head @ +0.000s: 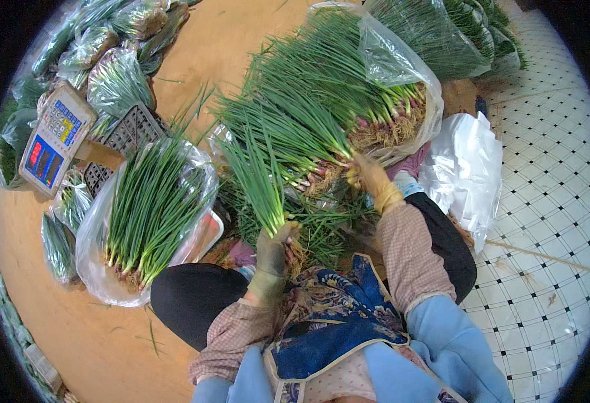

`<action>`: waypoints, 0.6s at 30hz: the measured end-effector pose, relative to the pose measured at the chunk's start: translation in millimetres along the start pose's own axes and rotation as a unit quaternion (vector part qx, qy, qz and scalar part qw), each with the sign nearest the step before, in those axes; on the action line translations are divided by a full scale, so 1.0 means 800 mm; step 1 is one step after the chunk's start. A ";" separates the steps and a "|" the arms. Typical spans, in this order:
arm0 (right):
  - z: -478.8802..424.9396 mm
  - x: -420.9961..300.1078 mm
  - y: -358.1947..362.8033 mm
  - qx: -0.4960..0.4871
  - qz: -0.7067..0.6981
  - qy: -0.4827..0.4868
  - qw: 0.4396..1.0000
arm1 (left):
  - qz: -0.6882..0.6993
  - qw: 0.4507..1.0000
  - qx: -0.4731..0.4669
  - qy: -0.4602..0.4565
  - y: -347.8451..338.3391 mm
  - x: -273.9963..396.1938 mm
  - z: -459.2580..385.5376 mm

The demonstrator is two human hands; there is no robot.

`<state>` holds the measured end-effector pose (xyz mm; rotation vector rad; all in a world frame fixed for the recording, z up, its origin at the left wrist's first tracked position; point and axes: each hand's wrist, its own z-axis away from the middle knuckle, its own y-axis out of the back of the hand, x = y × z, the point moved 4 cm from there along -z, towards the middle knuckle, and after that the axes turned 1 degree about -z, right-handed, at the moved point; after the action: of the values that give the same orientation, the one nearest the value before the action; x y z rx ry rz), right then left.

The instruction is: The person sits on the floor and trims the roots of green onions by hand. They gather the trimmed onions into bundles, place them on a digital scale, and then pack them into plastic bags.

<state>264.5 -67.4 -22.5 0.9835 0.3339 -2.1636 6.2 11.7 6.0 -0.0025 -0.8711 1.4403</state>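
Note:
My gloved left hand point(273, 254) is closed around a bunch of green onions point(264, 199), roots towards my body and leaves pointing up and away. At the root end of a loose pile of green onions point(275, 136), my gloved right hand point(368, 180) grips a few stalks near their base; the motion blurs its fingers. Behind that pile lies a larger heap with purplish bulbs and brown roots point(388, 132), partly inside a clear plastic bag point(401, 55). On the left, more green onions point(154, 206) lie in an open clear bag point(91, 252).
A digital scale point(58, 138) stands at the left beside a black plastic crate point(136, 128). Bagged bunches point(121, 83) fill the upper left. Loose green trimmings point(320, 237) lie between my knees. White plastic sheeting point(464, 171) rests on the tiled-pattern floor point(537, 242) at right.

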 end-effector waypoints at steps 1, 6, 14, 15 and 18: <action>0.016 0.006 -0.010 -0.018 -0.050 -0.020 0.998 | -0.015 1.000 -0.009 0.012 -0.002 -0.003 -0.001; 0.092 0.032 -0.073 0.039 0.047 0.134 0.989 | -0.076 0.994 -0.042 0.060 -0.012 -0.018 -0.003; 0.209 0.012 -0.164 -0.030 0.548 0.435 0.714 | 0.025 0.991 -0.111 0.076 0.010 -0.048 -0.014; 0.207 0.011 -0.161 -0.099 0.495 0.425 0.751 | 0.040 0.990 -0.116 0.070 0.006 -0.046 -0.009; 0.181 -0.002 -0.126 -0.253 0.358 0.301 0.847 | 0.089 0.980 -0.161 0.082 -0.015 -0.025 0.015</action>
<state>114.6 -67.6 70.1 1.1993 0.6666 -0.9793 11.9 -13.3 10.4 -0.4467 -0.9764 1.4256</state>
